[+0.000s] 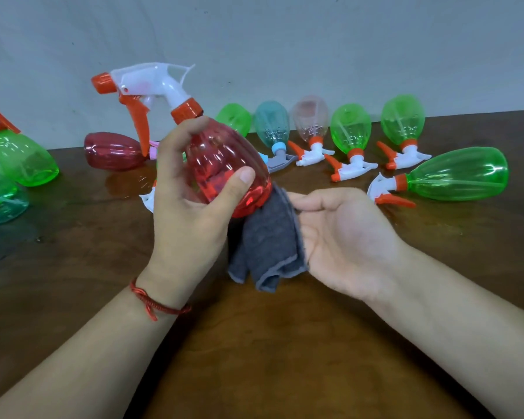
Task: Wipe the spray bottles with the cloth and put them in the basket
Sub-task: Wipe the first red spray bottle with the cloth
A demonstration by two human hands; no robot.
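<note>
My left hand (191,201) grips a red see-through spray bottle (224,164) round its body, lifted above the table and tilted, its white and orange trigger head (139,86) pointing up and left. A grey cloth (266,246) hangs under the bottle's base. My right hand (345,237) is palm up, its fingers behind the cloth and its thumb pinching the cloth's upper edge against the bottle's bottom. No basket is in view.
Several spray bottles lie on the brown wooden table (254,343): green ones at the right (457,173) and back (350,128), a teal one (271,122), a pale pink one (310,116), a dark red one (112,151), more green ones at the left (22,155). A grey wall stands behind.
</note>
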